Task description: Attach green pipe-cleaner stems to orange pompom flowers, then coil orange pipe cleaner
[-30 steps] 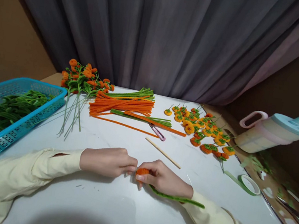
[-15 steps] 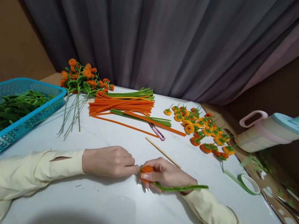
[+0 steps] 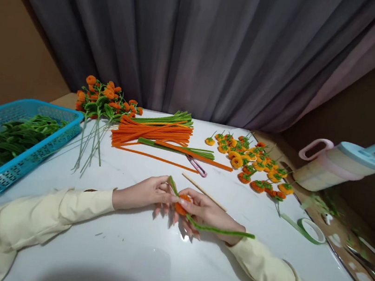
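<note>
Both hands meet low over the white table (image 3: 127,263). My right hand (image 3: 211,214) pinches a small orange pipe-cleaner pumpkin (image 3: 182,204). A green pipe cleaner (image 3: 219,230) runs through it and trails right under my wrist. My left hand (image 3: 144,193) pinches the short green end that sticks up at the left of the pumpkin. A thin wooden stick (image 3: 204,191) lies just behind my right hand.
A blue basket (image 3: 36,148) of green leaves stands at the left. Finished orange flowers on stems (image 3: 104,100), orange and green pipe cleaners (image 3: 155,133), small scissors (image 3: 197,166) and several loose pumpkins (image 3: 254,162) lie behind. Green tape (image 3: 311,231) and a jug (image 3: 342,166) are at the right.
Both hands moved slightly away from me and to the right. The green end now sticks up left of the pumpkin, pinched by my left fingers, and my lower fingers have spread.
</note>
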A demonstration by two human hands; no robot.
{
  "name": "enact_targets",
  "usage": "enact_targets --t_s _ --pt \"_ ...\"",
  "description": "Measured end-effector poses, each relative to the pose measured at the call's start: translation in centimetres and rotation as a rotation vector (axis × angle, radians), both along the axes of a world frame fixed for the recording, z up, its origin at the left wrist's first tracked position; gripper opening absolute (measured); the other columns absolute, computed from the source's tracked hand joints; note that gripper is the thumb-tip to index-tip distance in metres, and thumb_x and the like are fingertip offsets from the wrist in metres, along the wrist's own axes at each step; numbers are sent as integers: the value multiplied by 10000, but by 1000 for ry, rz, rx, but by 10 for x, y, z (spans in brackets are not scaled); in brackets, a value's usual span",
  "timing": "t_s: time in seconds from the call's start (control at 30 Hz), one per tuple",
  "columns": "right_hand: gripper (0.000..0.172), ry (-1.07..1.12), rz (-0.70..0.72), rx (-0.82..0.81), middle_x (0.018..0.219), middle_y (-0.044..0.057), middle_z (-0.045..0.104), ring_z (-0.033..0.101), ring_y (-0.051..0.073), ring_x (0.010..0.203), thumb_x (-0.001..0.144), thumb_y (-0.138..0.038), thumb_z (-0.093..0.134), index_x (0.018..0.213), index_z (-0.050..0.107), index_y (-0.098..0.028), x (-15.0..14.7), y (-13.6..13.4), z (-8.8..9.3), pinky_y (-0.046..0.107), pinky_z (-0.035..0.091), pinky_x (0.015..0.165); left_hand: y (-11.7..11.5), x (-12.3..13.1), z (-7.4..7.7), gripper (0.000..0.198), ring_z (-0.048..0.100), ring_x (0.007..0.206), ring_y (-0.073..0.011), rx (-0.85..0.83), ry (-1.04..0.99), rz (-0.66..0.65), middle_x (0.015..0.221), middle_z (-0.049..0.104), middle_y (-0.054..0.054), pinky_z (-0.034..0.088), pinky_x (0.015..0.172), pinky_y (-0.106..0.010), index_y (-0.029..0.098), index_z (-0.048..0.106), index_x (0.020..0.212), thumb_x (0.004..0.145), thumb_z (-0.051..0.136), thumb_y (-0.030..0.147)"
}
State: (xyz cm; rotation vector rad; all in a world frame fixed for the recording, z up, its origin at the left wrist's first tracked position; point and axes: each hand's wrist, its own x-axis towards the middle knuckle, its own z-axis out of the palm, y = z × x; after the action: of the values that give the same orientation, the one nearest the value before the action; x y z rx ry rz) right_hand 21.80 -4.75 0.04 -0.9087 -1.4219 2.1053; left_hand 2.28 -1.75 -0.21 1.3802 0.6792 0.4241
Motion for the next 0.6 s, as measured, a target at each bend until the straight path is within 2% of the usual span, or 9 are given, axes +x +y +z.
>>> enact_targets --t_s 0.07,0.13,0.27,0.43,0.6 --pt "374 15 -121 -27 625 -35 582 453 68 341 832 -545 509 869 334 -216 -4 -2 -2 151 299 285 -4 5 0 302 611 707 -154 -11 -21 13 799 627 -51 482 536 -232 139 512 953 814 562 402" --pt "372 0 -164 -8 556 -60 557 423 70 311 854 -571 447 863 291 -233 -7 -5 -3 137 258 267 -8 9 1 300 595 733 -147 32 -6 20 823 628 -58 482 582 -235 126 568 961 829 539 394" --pt "342 -57 -151 40 476 -96 511 405 70 299 886 -574 373 871 274 -247 -8 -8 -1 116 246 269 -12 11 0 271 522 675 -114 86 24 87 733 590 -17 455 628 -232 115 643 832 814 554 371" --pt "383 -143 -164 42 458 -103 519 351 64 240 859 -613 379 887 285 -242 -7 -7 3 126 220 228 -11 12 2 247 496 640 -106 16 -13 228 699 571 -3 429 638 -237 114 634 794 757 622 358" --pt "463 -290 -162 19 459 -36 567 447 79 272 780 -644 493 789 399 -191 -7 -5 6 148 291 245 -11 16 11 223 499 610 -92 -93 -64 377 667 561 12 407 619 -220 115 598 768 716 664 321"
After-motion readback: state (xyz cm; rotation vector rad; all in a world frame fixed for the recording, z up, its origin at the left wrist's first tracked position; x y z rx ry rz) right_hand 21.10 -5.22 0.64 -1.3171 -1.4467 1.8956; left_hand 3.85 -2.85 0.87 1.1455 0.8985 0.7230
